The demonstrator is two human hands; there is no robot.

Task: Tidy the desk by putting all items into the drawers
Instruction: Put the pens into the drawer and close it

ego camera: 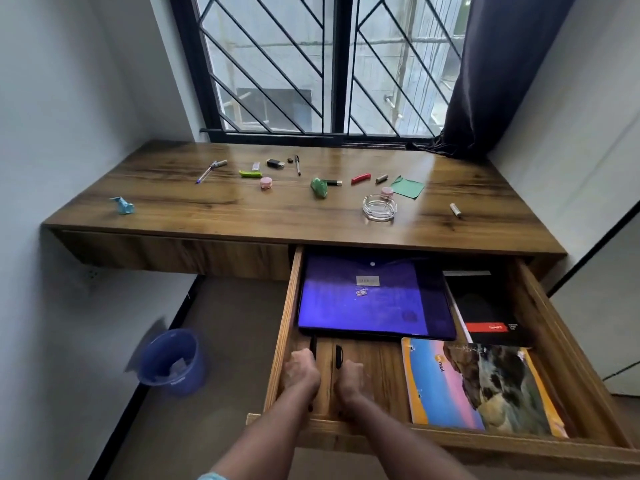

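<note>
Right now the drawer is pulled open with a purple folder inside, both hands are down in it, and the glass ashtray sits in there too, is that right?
Not quite. The glass ashtray stands on the desk top, not in the drawer, as the head view shows. The rest holds: drawer open, purple folder inside, left hand and right hand down in it.

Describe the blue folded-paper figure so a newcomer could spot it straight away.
Start at the wooden desk under the barred window. Go to its left end, near the front edge: the blue folded-paper figure sits there alone. It is the only pale blue thing on the desktop, well left of the nearest pen.
</note>
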